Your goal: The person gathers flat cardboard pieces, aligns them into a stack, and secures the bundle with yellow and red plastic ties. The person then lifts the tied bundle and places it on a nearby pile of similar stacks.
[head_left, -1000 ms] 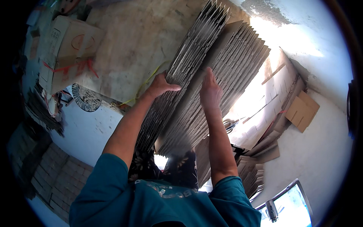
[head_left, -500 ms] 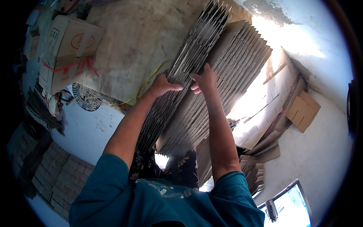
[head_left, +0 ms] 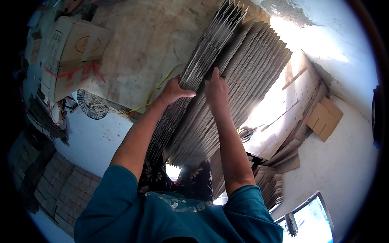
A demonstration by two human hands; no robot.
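Two packs of thin grey-brown cardboard sheets stand on edge, slanting across the middle before me. My left hand clasps the left pack, its thumb laid over the top edges and its fingers hidden on the far left side. At the left side of the right pack is my right hand, closed around the edges of a few sheets. Its index finger points up along them while the other fingers are mostly hidden. A narrow dark gap runs between the packs.
On the wooden board at left are a taped carton and a yellow cord. Scissors lie right of the packs. A folded cardboard piece is near the right wall; a lit screen is lower right.
My right hand has shifted slightly left and down, its index finger now straighter. A few sheets at the right pack's left side have tipped leftward. My left hand stays put. The scissors show more fully.
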